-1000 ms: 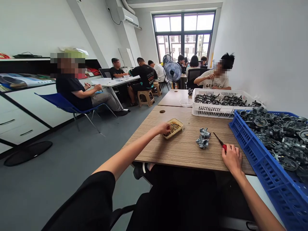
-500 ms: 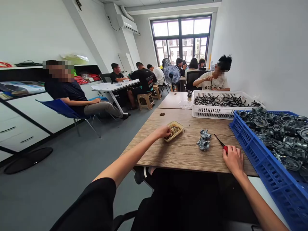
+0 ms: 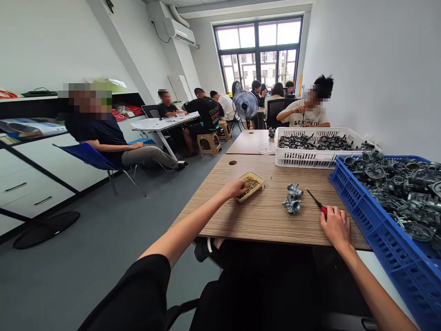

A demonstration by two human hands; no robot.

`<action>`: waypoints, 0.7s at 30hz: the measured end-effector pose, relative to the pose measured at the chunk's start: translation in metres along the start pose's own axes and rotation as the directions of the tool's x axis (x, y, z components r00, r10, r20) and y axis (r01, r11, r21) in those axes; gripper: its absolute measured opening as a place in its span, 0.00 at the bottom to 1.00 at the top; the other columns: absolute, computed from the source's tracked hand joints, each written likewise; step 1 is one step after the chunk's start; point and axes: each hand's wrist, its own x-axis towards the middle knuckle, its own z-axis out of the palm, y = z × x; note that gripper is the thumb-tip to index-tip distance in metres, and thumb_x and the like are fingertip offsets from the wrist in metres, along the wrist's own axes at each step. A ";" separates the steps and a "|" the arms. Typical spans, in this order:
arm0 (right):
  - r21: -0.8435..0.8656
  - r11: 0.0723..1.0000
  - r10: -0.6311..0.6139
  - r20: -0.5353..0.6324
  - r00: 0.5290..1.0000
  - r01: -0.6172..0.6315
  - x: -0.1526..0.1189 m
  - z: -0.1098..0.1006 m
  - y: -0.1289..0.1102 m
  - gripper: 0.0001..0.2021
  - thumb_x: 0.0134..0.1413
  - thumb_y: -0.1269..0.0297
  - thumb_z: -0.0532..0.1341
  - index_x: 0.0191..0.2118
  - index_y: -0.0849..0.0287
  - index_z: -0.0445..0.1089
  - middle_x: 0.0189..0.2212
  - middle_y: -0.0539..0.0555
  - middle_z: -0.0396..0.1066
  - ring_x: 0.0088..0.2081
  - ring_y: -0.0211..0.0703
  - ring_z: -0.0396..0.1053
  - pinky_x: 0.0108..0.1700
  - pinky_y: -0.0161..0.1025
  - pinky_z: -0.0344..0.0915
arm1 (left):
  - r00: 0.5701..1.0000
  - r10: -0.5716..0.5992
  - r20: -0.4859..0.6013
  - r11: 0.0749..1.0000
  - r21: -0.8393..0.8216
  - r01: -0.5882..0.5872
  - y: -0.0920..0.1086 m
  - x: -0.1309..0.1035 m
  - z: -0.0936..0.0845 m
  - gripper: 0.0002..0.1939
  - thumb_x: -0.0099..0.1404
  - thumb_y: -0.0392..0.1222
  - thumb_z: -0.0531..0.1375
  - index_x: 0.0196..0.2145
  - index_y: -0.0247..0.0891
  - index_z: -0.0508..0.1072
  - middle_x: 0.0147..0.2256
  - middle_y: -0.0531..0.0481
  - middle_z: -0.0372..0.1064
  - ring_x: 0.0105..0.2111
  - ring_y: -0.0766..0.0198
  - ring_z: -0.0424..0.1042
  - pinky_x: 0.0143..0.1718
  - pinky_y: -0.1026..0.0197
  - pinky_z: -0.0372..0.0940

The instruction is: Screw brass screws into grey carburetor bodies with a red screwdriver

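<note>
On the wood-grain table [image 3: 262, 220], the left hand [image 3: 234, 187] pinches brass screws [image 3: 250, 184]; the right hand [image 3: 335, 227] grips a red-handled screwdriver [image 3: 317, 204].

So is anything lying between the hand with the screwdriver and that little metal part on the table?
Nothing visible. The right hand, holding the red-handled screwdriver, has bare wooden table between it and the small grey metal part.

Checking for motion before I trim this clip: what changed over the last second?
Almost nothing. Left hand stays at the small tray of screws; right hand stays on the red-handled screwdriver. The metal part lies untouched on the table. Only the camera shifted slightly.
</note>
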 end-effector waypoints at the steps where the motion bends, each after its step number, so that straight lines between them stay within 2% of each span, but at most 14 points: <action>1: 0.002 1.000 0.000 0.003 1.000 0.000 0.000 0.000 0.000 0.13 0.69 0.62 0.53 0.50 0.61 0.71 0.48 0.62 0.73 0.49 0.54 0.67 0.43 0.44 0.57 | 1.000 0.000 -0.002 1.000 0.001 0.000 0.000 0.000 0.000 0.08 0.64 0.40 0.58 0.31 0.39 0.77 0.29 0.50 0.76 0.29 0.64 0.71 0.27 0.62 0.54; 13: 0.007 1.000 0.008 -0.002 1.000 -0.008 -0.001 -0.001 -0.001 0.13 0.70 0.62 0.52 0.49 0.61 0.71 0.49 0.63 0.73 0.50 0.55 0.66 0.45 0.45 0.57 | 0.997 0.071 -0.040 0.997 0.027 -0.070 -0.005 0.011 0.000 0.04 0.61 0.36 0.59 0.32 0.39 0.75 0.32 0.49 0.76 0.31 0.63 0.70 0.29 0.63 0.54; 21: 0.007 1.000 0.001 -0.005 1.000 -0.001 -0.001 -0.004 -0.002 0.14 0.69 0.62 0.52 0.49 0.62 0.71 0.49 0.63 0.73 0.49 0.55 0.67 0.44 0.46 0.58 | 0.993 0.110 -0.053 0.994 0.028 -0.108 -0.002 0.007 0.000 0.08 0.58 0.33 0.59 0.35 0.39 0.75 0.32 0.49 0.75 0.32 0.62 0.71 0.31 0.62 0.56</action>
